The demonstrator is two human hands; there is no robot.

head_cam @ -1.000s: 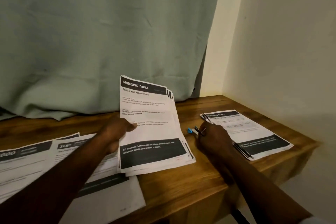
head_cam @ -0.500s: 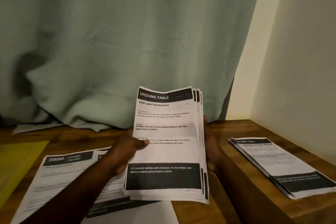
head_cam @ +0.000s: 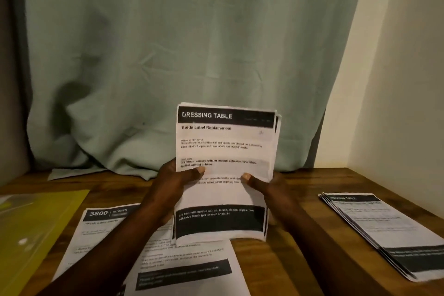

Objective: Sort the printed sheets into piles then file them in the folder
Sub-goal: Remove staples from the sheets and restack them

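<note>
— Wooden bench (head_cam: 300, 199) under everything, and above it we hold the stack (head_cam: 225, 142) of printed sheets upright, its top page headed "DRESSING TABLE".

— How do our hands sit on it?

— Our left hand (head_cam: 173, 187) grips the stack's left edge, thumb laid across the front page. Our right hand (head_cam: 269, 187) grips the right edge the same way, its fingers hidden behind the paper. Both are clamped on the stack.

— Does the stack touch anything below it?

— We cannot tell; its lower edge hangs over a loose sheet (head_cam: 187, 264) lying flat on the bench.

— And the other papers?

— Right of the stack, well apart from it, a second pile (head_cam: 384, 230) lies flat and slightly fanned, also headed "DRESSING TABLE". Left of the stack and lower, the kitchen sheet (head_cam: 96, 230), marked "3800 KITCHEN", lies flat, partly covered by the loose sheet and crossed by our left forearm.

— The folder?

— Yellow, and further left of the stack than the kitchen sheet. The folder (head_cam: 36, 223) lies flat on the bench, cut off by the picture's edge.

— Behind the stack?

— A pale green curtain (head_cam: 168, 55) hangs there, its hem bunched on the bench, with a cream wall (head_cam: 396, 79) to the stack's right.
</note>
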